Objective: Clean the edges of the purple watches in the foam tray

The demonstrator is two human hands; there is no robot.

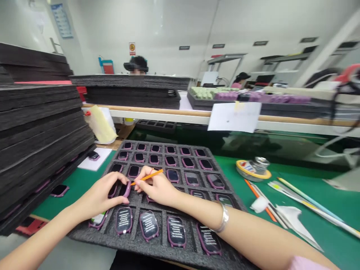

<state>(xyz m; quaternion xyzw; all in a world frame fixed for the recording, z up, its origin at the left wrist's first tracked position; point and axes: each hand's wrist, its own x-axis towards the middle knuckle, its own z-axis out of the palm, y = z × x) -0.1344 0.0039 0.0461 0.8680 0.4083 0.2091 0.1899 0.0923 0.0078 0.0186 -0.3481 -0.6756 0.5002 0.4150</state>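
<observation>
A purple-framed device (126, 189), shaped like a smartwatch body, is held by the left hand (103, 194), closed around it between thumb and fingers. The device stands tilted in its compartment of a black foam tray (157, 143), with much of its face hidden by the fingers. An orange stick (148, 177) is pinched by the right hand (157, 187), and its pointed tip is placed at the upper end of the device, though the exact contact is hard to make out. The two hands are held close together.

Further devices are seated in rows across the tray. Those in the nearest row (148, 225) carry black film printed with white lines, too small to be read, and some nearer the hands are partly covered by the fingers and the right forearm. A silver bangle (223, 218) is worn on the right wrist. The tray's near edge is partly cut off by the frame.

The tray lies on a green mat (75, 191), beside tall stacks of black foam trays (42, 123). A roll of yellow-edged tape (253, 170) and a small metal tin are placed to the right, near a white cloth (259, 204) and several pens. A co-worker (136, 65) is seen far off, partly hidden behind more foam.
</observation>
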